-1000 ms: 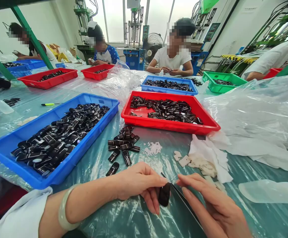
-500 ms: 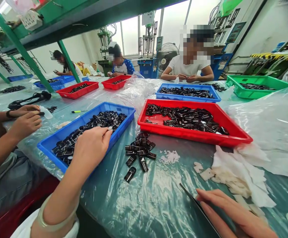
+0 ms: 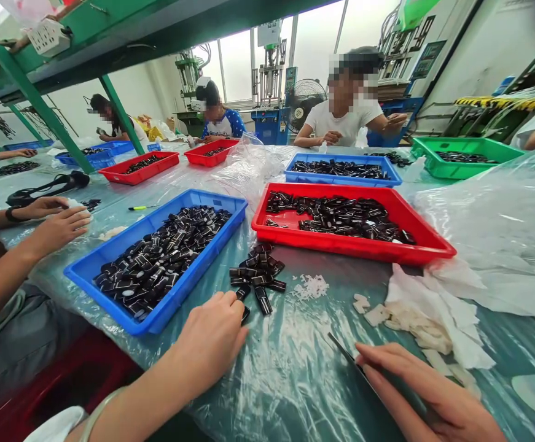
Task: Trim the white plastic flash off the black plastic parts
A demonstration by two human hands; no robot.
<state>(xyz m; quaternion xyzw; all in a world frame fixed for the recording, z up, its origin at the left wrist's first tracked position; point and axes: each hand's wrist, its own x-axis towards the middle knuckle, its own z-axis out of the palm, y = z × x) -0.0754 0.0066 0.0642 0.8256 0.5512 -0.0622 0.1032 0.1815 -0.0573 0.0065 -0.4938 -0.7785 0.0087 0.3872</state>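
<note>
My left hand point(image 3: 214, 334) rests knuckles-up on the plastic-covered table, its fingers curled down over a small black part point(image 3: 246, 315) at the near end of a loose pile of black parts point(image 3: 258, 273). The blue tray point(image 3: 110, 299), full of the same black parts, lies just left of this hand. At the lower right, my right hand point(image 3: 414, 387) lies along a thin dark blade point(image 3: 343, 355) and holds it flat on the table. The red tray point(image 3: 341, 248) with more black parts sits beyond the pile.
White scraps point(image 3: 313, 286) and a crumpled white cloth point(image 3: 428, 313) lie right of the pile. A co-worker's hands point(image 3: 58, 224) work at the left edge. Other people sit opposite behind a blue tray point(image 3: 341, 182) and a green tray point(image 3: 460, 147). Clear plastic bags point(image 3: 502, 227) are heaped at the right.
My left hand left the blade, reached into the blue tray, then came back to the near black part of the loose pile. The black part it held is no longer in it. My right hand stays on the blade.
</note>
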